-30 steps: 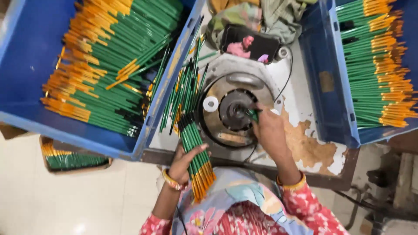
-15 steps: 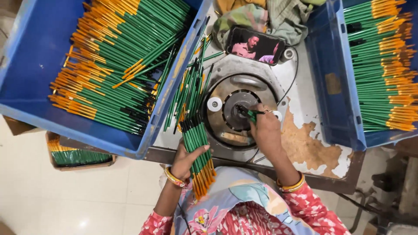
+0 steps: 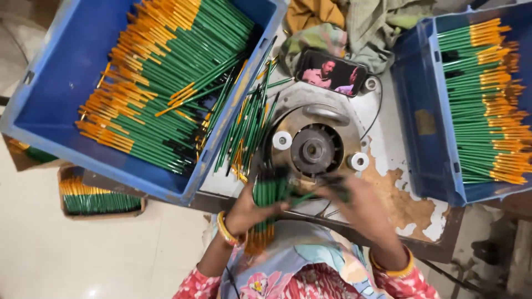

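Large blue crate (image 3: 55, 94) at left holds green pencils with orange ends; a second blue crate (image 3: 426, 127) at right holds more, laid in rows; both rest on the worn table (image 3: 399, 194); a round metal machine (image 3: 313, 147) sits between them, a phone (image 3: 331, 72) just behind it; left hand (image 3: 252, 207) is closed around a bundle of pencils (image 3: 269, 194) at the table's near edge; right hand (image 3: 360, 202), blurred, pinches a single pencil (image 3: 310, 194) beside the bundle.
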